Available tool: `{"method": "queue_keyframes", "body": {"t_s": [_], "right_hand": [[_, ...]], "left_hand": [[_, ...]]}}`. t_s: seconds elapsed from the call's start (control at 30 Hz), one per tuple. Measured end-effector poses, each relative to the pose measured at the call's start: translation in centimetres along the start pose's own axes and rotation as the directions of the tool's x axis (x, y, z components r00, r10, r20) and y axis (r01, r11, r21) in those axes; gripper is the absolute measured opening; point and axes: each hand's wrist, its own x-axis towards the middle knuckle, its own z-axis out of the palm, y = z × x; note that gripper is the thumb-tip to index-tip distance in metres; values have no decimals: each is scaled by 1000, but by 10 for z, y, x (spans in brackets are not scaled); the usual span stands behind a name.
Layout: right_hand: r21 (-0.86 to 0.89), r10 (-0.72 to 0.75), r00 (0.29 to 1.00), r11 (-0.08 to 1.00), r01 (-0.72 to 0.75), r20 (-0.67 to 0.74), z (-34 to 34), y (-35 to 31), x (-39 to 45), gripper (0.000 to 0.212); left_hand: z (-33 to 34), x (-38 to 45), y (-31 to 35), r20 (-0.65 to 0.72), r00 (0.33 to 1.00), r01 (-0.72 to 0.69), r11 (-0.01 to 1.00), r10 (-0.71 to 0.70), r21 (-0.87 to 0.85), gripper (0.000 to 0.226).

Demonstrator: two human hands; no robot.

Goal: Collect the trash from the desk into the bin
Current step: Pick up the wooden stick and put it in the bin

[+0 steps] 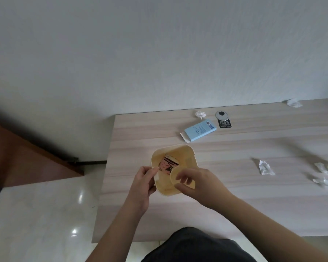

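Bin-loading step: your left hand [143, 183] grips the cream bin's [178, 150] near-left rim, your right hand [192, 183] pinches a round yellow disc [175, 174] over its mouth; next, likely release it, then fetch the crumpled tissue [265, 167].

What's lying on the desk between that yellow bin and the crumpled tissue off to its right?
Nothing: in the head view, the wood between the yellow bin and the crumpled tissue is bare desk. The blue box lies farther back, outside that stretch.

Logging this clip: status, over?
Left hand grips bin rim; right hand holds round lid. Tissues, blue box uncollected. Nothing blocking.
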Motion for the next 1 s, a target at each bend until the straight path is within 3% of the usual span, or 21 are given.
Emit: {"method": "queue_keyframes", "body": {"t_s": [0.2, 0.43, 0.63, 0.83, 1.0], "right_hand": [[18, 76, 982, 997, -74, -172, 0, -1, 12, 9], [87, 263, 909, 965, -248, -325, -6, 5, 12, 13], [81, 340, 871, 939, -334, -356, -14, 21, 6, 18], [99, 370, 856, 928, -360, -359, -21, 51, 12, 21], [112, 410, 863, 912, -395, -297, -33, 74, 35, 23]], "left_hand": [[-33, 8, 3, -3, 1000, 4, 1000, -4, -25, 19], [-51, 23, 4, 20, 999, 44, 998, -44, -49, 21], [-46, 35, 7, 67, 995, 80, 996, -78, -25, 21], [-32, 45, 17, 93, 991, 100, 995, -100, 9, 35], [-13, 53, 20, 73, 992, 99, 995, -100, 25, 40]]}}
